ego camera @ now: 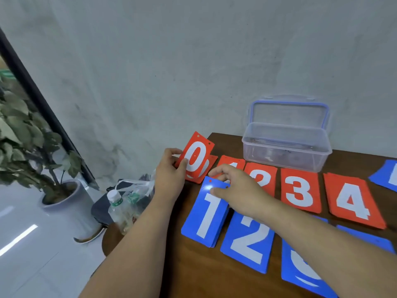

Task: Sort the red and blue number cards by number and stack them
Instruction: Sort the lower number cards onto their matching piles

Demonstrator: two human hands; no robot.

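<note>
A grey, mottled wall backs a dark wooden table (214,276), with pale floor tiles and a potted plant (32,136) off to the left. At the back of the table stands a clear plastic box (285,145) with its lid up.

The left hand (171,173) holds the red 0 card (196,158) tilted up over the table's left corner, with the thumb across its face and the fingers behind. The right hand (234,186) pinches the top edge of the blue 1 card (210,216), thumb on the face and fingers reaching past the edge over a partly hidden red 1 card (232,163).

To the right, flat in a row, lie the red 2 card (263,179), red 3 card (299,190) and red 4 card (352,201). Nearer, the blue 2 card (247,239) lies just beside the blue 1, and a blue 3 card (300,269) is partly under the right forearm.

Left of the table are a water bottle (117,209) and a plastic bag (137,188).
</note>
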